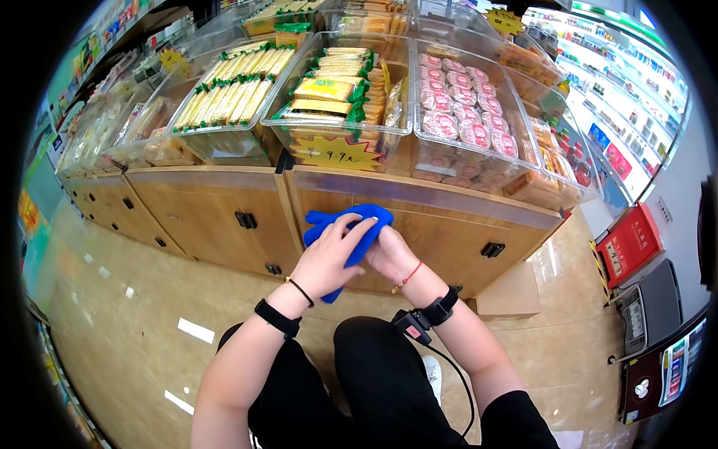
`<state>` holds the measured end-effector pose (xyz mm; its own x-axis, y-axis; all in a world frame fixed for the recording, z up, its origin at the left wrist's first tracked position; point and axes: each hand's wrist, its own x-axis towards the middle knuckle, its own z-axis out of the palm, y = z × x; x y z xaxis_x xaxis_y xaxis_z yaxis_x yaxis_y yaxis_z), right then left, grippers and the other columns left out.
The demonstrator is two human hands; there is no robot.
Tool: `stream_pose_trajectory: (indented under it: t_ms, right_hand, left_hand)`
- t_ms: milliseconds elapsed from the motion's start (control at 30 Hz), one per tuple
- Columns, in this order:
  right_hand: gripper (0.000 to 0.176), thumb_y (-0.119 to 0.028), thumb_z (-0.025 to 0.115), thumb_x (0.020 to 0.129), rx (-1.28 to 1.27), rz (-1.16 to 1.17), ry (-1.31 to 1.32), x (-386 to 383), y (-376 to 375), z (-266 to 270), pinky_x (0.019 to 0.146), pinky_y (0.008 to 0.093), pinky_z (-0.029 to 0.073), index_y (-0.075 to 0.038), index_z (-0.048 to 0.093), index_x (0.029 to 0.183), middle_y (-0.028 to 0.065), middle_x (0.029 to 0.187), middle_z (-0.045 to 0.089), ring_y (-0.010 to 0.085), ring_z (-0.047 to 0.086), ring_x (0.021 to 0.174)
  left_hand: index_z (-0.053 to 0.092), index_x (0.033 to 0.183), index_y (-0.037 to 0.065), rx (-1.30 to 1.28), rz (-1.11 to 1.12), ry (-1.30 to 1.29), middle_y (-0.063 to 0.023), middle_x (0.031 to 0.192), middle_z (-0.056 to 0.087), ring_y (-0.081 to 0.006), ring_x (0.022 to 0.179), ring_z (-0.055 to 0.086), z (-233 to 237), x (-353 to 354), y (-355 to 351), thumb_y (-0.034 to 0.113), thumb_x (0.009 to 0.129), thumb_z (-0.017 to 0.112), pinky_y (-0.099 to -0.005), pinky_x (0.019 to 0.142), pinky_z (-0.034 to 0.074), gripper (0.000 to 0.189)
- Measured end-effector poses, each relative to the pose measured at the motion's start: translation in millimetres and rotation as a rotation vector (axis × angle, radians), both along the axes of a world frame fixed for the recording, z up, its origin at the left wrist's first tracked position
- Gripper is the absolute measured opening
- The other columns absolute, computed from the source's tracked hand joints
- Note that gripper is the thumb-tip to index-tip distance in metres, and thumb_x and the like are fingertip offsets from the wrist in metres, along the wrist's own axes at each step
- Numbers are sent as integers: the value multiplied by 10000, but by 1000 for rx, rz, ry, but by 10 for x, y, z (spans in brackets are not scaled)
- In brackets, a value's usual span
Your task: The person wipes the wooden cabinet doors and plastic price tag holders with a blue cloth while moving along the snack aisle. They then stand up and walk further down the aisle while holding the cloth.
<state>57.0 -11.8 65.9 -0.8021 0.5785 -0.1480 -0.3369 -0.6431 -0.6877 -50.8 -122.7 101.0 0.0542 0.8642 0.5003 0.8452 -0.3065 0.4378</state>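
A bright blue cloth [372, 217] is bunched up between my two hands, in front of the wooden cabinet. My left hand [329, 258] lies over it with the fingers curled onto the folds. From the other side, my right hand [390, 254] grips the cloth; its fingers are mostly hidden behind the fabric. A corner of the cloth hangs down below my left hand. Just beyond my hands is a wooden cabinet door [419, 232] with a black latch [492, 250].
Clear plastic bins [407, 123] of packaged snacks stand along the cabinet top, one with a yellow price tag [336, 153]. A cardboard box [512, 292] sits on the floor at the cabinet's right end. Farther right are a red box [630, 243] and a lit shelf unit [628, 82].
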Motion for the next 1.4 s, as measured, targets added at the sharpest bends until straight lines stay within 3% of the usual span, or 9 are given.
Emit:
stream_pose_trajectory:
  t_ms: [133, 233, 367, 500, 533, 867, 1100, 1267, 1400]
  right_hand:
    - [254, -134, 457, 925, 162, 102, -56, 80, 86, -99, 918, 347, 448, -125, 532, 1167, 48, 1169, 570, 186, 551, 1082]
    - [268, -86, 466, 899, 513, 38, -188, 306, -22, 212, 906, 334, 444, -103, 544, 1155, 34, 1142, 579, 169, 556, 1059]
    - [279, 59, 439, 800, 1465, -600, -324, 592, 191, 267, 857, 320, 443, -49, 599, 1001, 94, 1037, 598, 254, 572, 988]
    - [291, 55, 498, 740, 1902, -947, -481, 903, 427, 481, 864, 396, 437, -45, 596, 995, 122, 1059, 579, 321, 536, 1007]
    - [302, 52, 504, 737, 1953, -953, -503, 961, 510, 486, 873, 406, 436, -42, 590, 1011, 121, 1067, 577, 321, 536, 1014]
    - [424, 13, 532, 730, 2194, -847, -656, 1399, 797, 363, 965, 439, 399, -58, 553, 1148, 105, 1150, 556, 298, 522, 1077]
    - [511, -2, 534, 723, 2212, -813, -677, 1510, 803, 324, 985, 441, 374, -85, 528, 1227, 77, 1203, 544, 276, 499, 1115]
    - [516, 2, 539, 713, 2247, -840, -667, 1507, 858, 290, 976, 429, 382, -88, 540, 1221, 68, 1196, 548, 264, 495, 1115]
    - [508, 4, 547, 698, 2248, -906, -631, 1468, 928, 217, 953, 423, 389, -90, 564, 1196, 58, 1187, 554, 255, 497, 1107]
  left_hand:
    - [502, 1245, 113, 25, 144, -36, -142, 1206, 464, -352, 1110, 491, -214, -255, 126, -137, 637, 522, -371, 925, 439, 658]
    - [509, 1216, 112, 162, 294, -108, -131, 1155, 494, -338, 1065, 516, -226, -508, 183, -79, 672, 540, -369, 897, 448, 577]
    - [439, 1116, 76, 619, 585, -290, -135, 1070, 456, -312, 946, 535, -59, -587, 217, -62, 670, 617, -380, 805, 457, 499]
    - [493, 880, 55, 605, 552, -60, -121, 976, 472, -324, 877, 536, -43, -640, 233, -58, 657, 615, -384, 734, 451, 278]
    - [506, 815, 50, 586, 525, -94, -116, 961, 487, -324, 876, 538, -68, -610, 286, -52, 654, 609, -383, 728, 458, 217]
    - [460, 1290, 96, 324, 334, 425, -114, 1327, 434, -316, 1242, 381, -189, -618, 337, 226, 735, 699, -444, 1046, 287, 618]
    - [379, 1382, 141, 259, 403, 408, -98, 1410, 364, -287, 1272, 339, -352, -535, 285, 205, 710, 713, -454, 1052, 267, 753]
    - [327, 1401, 108, 302, 476, 274, -161, 1389, 313, -380, 1195, 353, -559, -391, 461, 165, 698, 724, -453, 1014, 333, 810]
    - [331, 1399, 113, 375, 533, 318, -163, 1337, 336, -374, 1151, 374, -844, -434, 599, 140, 669, 733, -450, 977, 368, 834]
